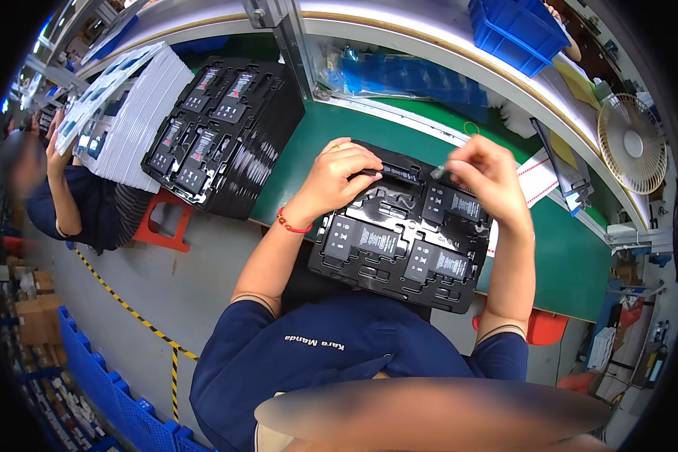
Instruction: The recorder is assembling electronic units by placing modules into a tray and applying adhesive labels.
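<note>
In front of me a black moulded tray (388,280) sits at the near edge of the green table. Flat black battery packs with pale printing lie in its pockets: one at the right (459,205), one at the lower left (365,239), one at the lower right (438,262). Over the upper left pocket, my left hand (339,177) is closed on a black battery pack (401,175), tilted up and seen nearly edge-on. Above the tray's upper right, my right hand (493,177) pinches a small greyish, see-through piece (438,172) whose kind I cannot make out.
Left on the table stands a tall stack of black trays (256,143) with batteries on top. Beyond it a person handles white sheets (147,105) near a red stool (164,222). A shelf holds a blue bin (516,38); a fan (631,143) stands right. White strips (539,177) lie beside my right hand.
</note>
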Motion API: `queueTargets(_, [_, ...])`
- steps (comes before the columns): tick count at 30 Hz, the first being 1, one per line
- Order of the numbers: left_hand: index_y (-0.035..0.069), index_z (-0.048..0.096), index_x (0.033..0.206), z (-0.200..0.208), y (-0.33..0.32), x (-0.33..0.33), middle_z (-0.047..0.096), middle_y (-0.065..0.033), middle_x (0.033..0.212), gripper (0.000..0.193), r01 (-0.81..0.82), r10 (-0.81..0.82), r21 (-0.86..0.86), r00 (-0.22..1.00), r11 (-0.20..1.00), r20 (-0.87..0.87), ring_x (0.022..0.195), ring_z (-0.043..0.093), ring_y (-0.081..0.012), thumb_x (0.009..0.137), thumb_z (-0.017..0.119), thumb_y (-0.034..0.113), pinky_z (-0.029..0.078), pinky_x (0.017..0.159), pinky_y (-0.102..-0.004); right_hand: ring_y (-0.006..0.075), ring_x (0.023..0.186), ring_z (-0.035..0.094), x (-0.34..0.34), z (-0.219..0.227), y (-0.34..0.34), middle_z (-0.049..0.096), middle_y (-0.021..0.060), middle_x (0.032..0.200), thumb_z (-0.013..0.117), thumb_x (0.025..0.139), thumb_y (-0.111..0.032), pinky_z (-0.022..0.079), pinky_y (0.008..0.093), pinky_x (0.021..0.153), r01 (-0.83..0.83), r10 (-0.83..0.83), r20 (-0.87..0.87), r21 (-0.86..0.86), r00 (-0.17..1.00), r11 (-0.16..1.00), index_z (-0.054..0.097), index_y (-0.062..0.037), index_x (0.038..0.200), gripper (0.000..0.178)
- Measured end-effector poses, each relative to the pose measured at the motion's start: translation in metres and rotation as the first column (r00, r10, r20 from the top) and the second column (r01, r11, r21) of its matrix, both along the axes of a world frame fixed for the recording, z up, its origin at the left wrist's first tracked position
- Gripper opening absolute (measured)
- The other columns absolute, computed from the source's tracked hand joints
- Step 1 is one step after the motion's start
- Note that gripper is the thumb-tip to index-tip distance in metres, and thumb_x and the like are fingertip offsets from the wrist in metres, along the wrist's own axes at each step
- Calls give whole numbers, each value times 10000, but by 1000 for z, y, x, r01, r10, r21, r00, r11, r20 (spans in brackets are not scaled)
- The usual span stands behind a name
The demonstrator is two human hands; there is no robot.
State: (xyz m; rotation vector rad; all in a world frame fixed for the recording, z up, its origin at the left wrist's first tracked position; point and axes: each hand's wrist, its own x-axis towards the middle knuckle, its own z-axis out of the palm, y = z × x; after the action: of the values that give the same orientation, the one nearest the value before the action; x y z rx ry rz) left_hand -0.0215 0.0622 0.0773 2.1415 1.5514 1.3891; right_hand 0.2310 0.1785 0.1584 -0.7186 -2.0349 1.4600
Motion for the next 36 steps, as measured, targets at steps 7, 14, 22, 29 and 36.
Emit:
queueTargets(7, [67, 692, 892, -2, 8, 1, 714, -39, 903, 102, 24, -25, 4, 1000, 1000, 19, 883, 660, -216, 803, 740, 75, 427, 941, -397, 40, 796, 549, -61, -25, -5, 580, -11, 884, 631, 890, 37, 461, 190, 721, -68, 85, 166, -106, 982, 992, 554, -18, 1148, 275])
queueTargets(14, [71, 664, 882, -2, 9, 2, 686, -27, 879, 77, 15, -15, -25, 1000, 1000, 7, 845, 626, -213, 826, 717, 80, 401, 912, -367, 43, 805, 518, -67, -30, -7, 542, -13, 889, 624, 891, 33, 449, 194, 745, -123, 122, 188, -10, 975, 992, 542, -21, 1161, 287])
queueTargets(22, [80, 662, 883, -1, 9, 2, 677, -23, 877, 74, 12, -12, -24, 1000, 1000, 8, 834, 614, -206, 830, 715, 81, 387, 914, -362, 73, 719, 501, -71, -33, -10, 543, 18, 827, 607, 874, 13, 447, 238, 679, -147, 136, 170, 51, 976, 988, 526, -23, 1171, 310])
queueTargets(29, [101, 667, 882, -2, 11, 5, 653, -17, 848, 53, 12, -12, -1, 999, 1000, 39, 828, 587, -219, 843, 694, 125, 371, 911, -381, 69, 688, 482, -72, -23, -20, 556, 18, 852, 646, 860, 6, 425, 229, 621, -94, 48, 300, 142, 953, 985, 521, -36, 1186, 352])
queueTargets(36, [100, 668, 885, 0, 9, 3, 658, -16, 860, 50, 19, -17, -32, 999, 999, 35, 837, 589, -214, 841, 688, 112, 369, 913, -377, 285, 830, 604, -66, -19, -31, 606, 87, 838, 733, 776, -54, 495, 396, 725, 15, -137, 130, 666, 982, 746, 612, -29, 966, 227])
